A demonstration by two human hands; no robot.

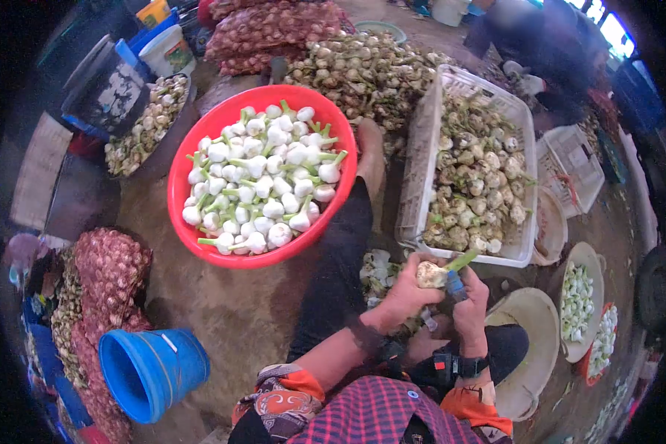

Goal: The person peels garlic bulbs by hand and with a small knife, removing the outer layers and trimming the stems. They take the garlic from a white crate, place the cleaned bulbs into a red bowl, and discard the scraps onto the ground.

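My left hand (408, 292) is closed around a garlic bulb (431, 275), whose green stem points up to the right. My right hand (471, 307) is closed on a small tool with a blue body (455, 284), held right against the stem side of the bulb. What kind of tool it is, I cannot tell. Just beyond my hands stands a white plastic crate (414, 174) with many untrimmed, dirt-marked garlic bulbs (481, 177). To the left, a red basin (181, 214) holds clean white garlic bulbs (266, 170) with short green stems.
Loose garlic is heaped (370, 74) behind the crate. A blue bucket (137, 374) lies tipped at left, near red mesh sacks (111, 274). Beside my right knee is a pale tub (533, 325); farther right, a basin (598, 281) holds green-white pieces. Another person (533, 44) is at the back right.
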